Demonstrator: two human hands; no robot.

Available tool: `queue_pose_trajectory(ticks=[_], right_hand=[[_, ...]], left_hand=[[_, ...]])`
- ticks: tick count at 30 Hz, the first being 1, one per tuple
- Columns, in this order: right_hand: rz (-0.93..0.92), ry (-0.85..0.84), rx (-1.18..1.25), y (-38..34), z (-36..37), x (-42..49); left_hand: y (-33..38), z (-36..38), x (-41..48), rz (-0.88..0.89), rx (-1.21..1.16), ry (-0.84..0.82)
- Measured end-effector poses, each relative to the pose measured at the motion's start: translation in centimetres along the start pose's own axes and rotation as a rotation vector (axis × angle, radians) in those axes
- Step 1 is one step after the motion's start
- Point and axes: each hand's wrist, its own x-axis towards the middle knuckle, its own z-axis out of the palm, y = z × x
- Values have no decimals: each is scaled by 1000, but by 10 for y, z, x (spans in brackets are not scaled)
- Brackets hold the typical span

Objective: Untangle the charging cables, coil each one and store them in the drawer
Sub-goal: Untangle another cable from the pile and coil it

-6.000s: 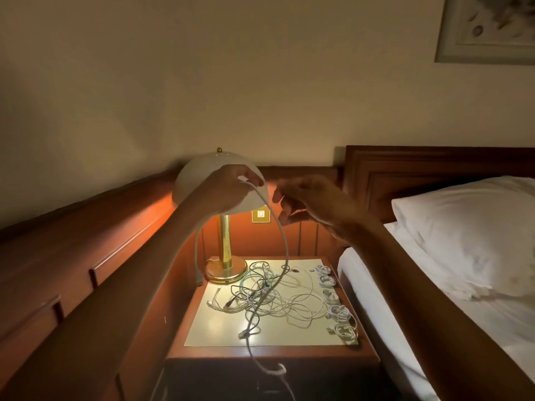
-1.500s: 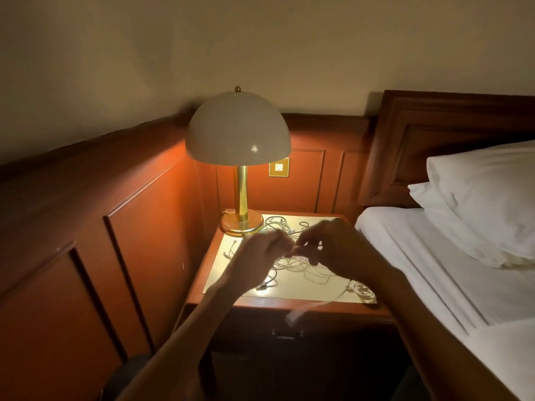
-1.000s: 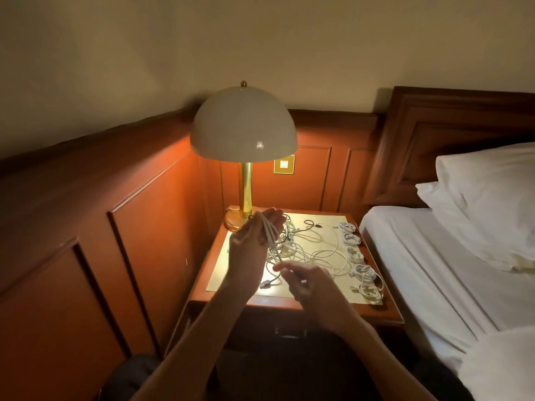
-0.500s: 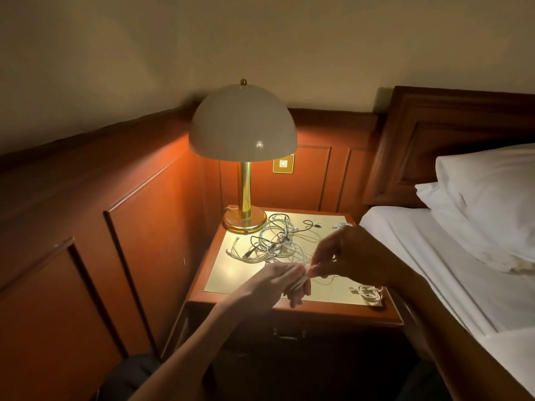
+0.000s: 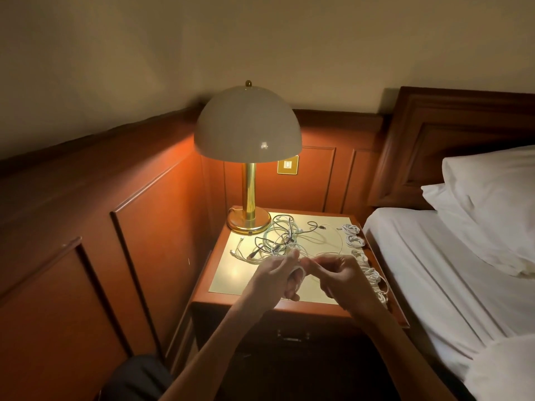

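Head cam, dim rm. Far L: wood wall panelling [image 5: 86,241]. Next: lamp [image 5: 247,125], lit, dome shade, brass stem and base, on back-L corner of nightstand [image 5: 231,280]. Just R of the base: tangle of loose cables [image 5: 278,238], white, greenish and dark strands mixed, lying on the nightstand's gold top; brass switch plate [image 5: 287,164] on the wall behind.

L hand [image 5: 275,280] raised over the front of the top, fingers curled, a loop of white cable [image 5: 299,269] wrapped round them. Drawer handle [image 5: 292,335] below the front edge; too dark to say if the drawer is closed. R hand [image 5: 344,277] close beside the L, fingertips nearly meeting it, thumb and fingers pinching a strand of the same cable. Can't trace where its far end runs.

R edge of top: row of coiled white cables [image 5: 354,240], back to front, approx. 5, nearest ones partly behind the R wrist. Far R: carved headboard [image 5: 451,146], bed [image 5: 448,270] w/ white sheet, white pillow [image 5: 498,204].
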Motion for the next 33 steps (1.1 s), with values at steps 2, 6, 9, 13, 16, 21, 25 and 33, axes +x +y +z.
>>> queue_pose_trajectory(ticks=[2, 6, 9, 13, 16, 21, 25, 33], right_hand=[[-24, 60, -45, 7, 5, -2], [-46, 131, -54, 6, 11, 0], [-41, 77, -12, 1, 6, -1], [-2, 55, -8, 8, -1, -1], [-19, 108, -55, 11, -1, 1], [-102, 112, -170, 9, -14, 3], [-109, 8, -192, 4, -26, -1], [-174, -144, -126, -24, -64, 8]], left_hand=[[-3, 8, -1, 32, 115, 168], [-2, 18, 4, 48, 194, 357], [3, 17, 12, -66, 94, 334], [7, 13, 20, -126, 142, 272], [6, 12, 18, 33, 251, 233], [3, 2, 12, 166, 387, -32], [7, -6, 4, 358, 522, -197], [18, 12, -11, 453, 543, -140]])
